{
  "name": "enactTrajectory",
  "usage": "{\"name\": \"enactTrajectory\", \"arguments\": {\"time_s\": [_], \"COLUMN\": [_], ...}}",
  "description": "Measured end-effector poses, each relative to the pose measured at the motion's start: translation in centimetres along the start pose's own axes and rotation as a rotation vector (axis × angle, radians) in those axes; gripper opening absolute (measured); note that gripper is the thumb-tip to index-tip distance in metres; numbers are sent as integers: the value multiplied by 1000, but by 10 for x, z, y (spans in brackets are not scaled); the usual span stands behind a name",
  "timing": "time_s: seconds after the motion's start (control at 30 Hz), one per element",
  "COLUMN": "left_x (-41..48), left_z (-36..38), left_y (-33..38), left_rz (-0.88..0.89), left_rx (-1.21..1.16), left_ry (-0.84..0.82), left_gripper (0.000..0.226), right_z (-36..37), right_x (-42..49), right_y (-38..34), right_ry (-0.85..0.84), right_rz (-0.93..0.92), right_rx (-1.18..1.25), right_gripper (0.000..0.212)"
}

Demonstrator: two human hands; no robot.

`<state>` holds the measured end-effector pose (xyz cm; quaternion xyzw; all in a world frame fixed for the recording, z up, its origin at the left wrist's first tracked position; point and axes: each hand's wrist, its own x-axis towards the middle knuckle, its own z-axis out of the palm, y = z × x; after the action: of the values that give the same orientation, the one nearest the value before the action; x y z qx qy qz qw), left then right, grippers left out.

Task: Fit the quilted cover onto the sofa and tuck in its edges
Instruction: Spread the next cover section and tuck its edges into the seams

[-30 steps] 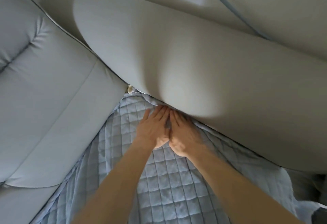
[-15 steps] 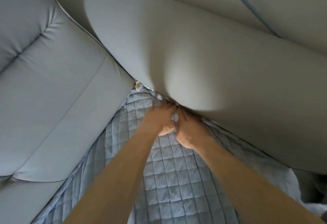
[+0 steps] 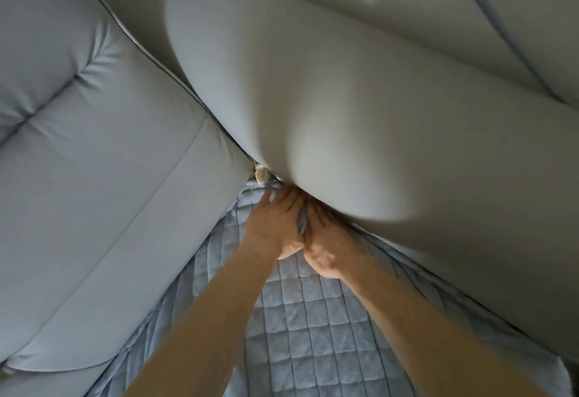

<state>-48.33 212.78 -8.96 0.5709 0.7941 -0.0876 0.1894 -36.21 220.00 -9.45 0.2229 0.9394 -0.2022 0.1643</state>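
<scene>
The blue-grey quilted cover (image 3: pixel 313 318) lies spread over the sofa seat. Its far edge runs into the corner where the grey back cushion (image 3: pixel 103 177) meets the rounded grey bolster (image 3: pixel 329 108). My left hand (image 3: pixel 275 224) and my right hand (image 3: pixel 329 243) sit side by side at that corner and press the cover's edge into the gap with extended fingers. A small fold of cover stands up between the two hands. The right hand's fingertips are hidden under the bolster.
A small beige lump (image 3: pixel 261 174) sticks out of the crevice just beyond my left fingertips. More grey upholstery with dark piping (image 3: pixel 488 14) fills the top right. The cover bunches in folds at the lower right (image 3: pixel 532 362).
Both hands have pushed further into the corner under the bolster, and their fingertips are more hidden. The view has moved closer to the crevice.
</scene>
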Motion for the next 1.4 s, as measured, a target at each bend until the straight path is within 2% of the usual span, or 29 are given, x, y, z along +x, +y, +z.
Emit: {"name": "enactTrajectory", "arguments": {"time_s": [0.13,0.23,0.33,0.4,0.47,0.6,0.7,0.8,0.87,0.93,1.0,1.03,1.1,1.2,1.33,1.4], "left_x": [5,-9,-30,-35,-30,-10,-7,1,6,9,8,8,4,-19,-56,-65], "left_z": [-12,-19,-10,0,8,13,17,10,6,4,-3,-6,-9,4,25,26], "left_y": [-3,4,-11,-26,-36,-54,-54,-51,-56,-57,-55,-51,-45,-32,-12,1], "left_rz": [-4,-35,-148,-175,-136,-72,-174,-204,-186,-210,-258,-277,-301,-302,-302,-269], "left_rx": [46,-33,-185,-195,-184,-91,-184,-195,-156,-202,-220,-232,-272,-186,-40,-12], "left_ry": [-20,-27,156,190,173,193,196,173,116,69,28,39,47,55,-11,-6], "left_gripper": [62,71,74,76,74,71,74,72,71,74,75,75,77,83,77,82], "right_z": [-12,-25,-25,-19,-16,-5,4,1,1,3,3,0,-3,11,22,22], "right_x": [13,11,6,10,25,60,67,81,83,89,93,90,80,38,-33,-68], "right_y": [3,-10,-20,-29,-39,-39,-35,-30,-31,-27,-27,-29,-33,-28,4,25], "right_ry": [-56,-115,1,95,117,141,91,53,16,-15,18,28,45,164,115,117], "right_rz": [46,12,-2,-33,-94,-51,-44,-104,-156,-137,-139,-146,-88,-32,63,85], "right_rx": [21,45,10,74,55,87,20,-35,-100,-47,-100,-135,-40,40,49,57], "right_gripper": [66,61,71,84,86,84,85,77,70,69,69,69,72,69,72,71]}}
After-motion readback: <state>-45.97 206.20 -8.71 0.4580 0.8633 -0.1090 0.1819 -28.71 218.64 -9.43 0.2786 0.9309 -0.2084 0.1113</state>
